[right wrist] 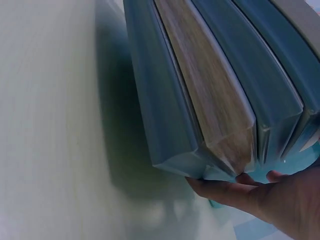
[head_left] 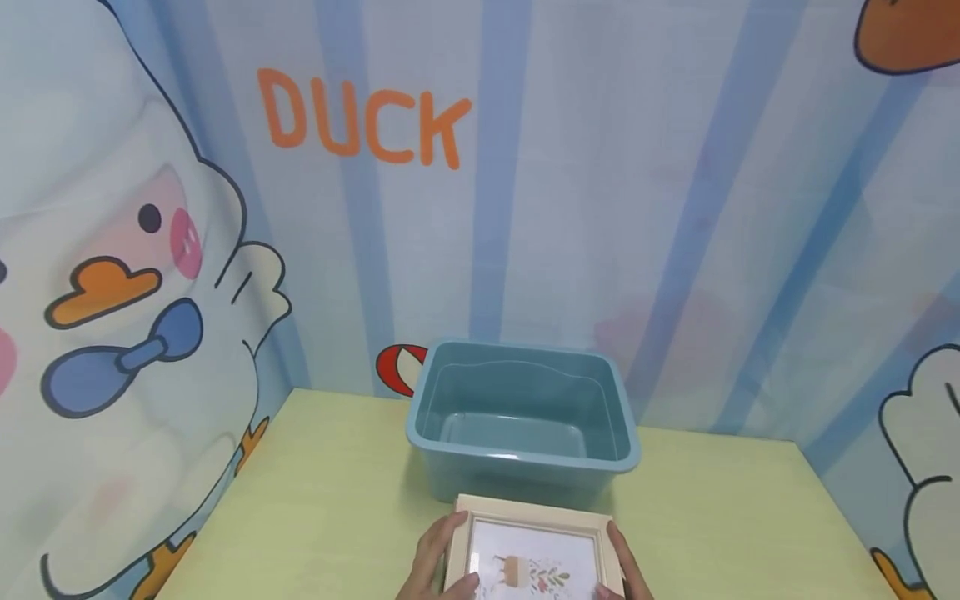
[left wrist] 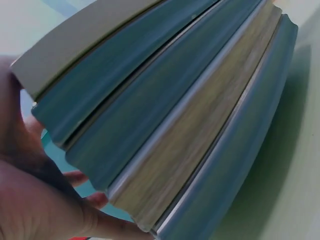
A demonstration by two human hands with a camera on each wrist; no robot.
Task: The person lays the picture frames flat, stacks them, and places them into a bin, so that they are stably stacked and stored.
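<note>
Both hands grip a stack of picture frames by its two sides, in front of the blue bin. On top lies a cream picture frame [head_left: 534, 510] with a print of a plant in a brown pot under its glass. My left hand [head_left: 433, 560] holds the left side and my right hand [head_left: 628, 565] the right, thumbs over the top frame. The wrist views show the layers below: several blue frames [left wrist: 145, 105] and one wood-grain frame [right wrist: 210, 85]. In the right wrist view, fingertips reach under the lowest blue frame [right wrist: 160, 100], which casts a shadow on the table.
A blue plastic bin [head_left: 517, 462] stands on the pale yellow-green table [head_left: 337, 492], right behind the stack, its inside bare. A printed duck curtain [head_left: 570, 208] hangs behind the table and along its sides.
</note>
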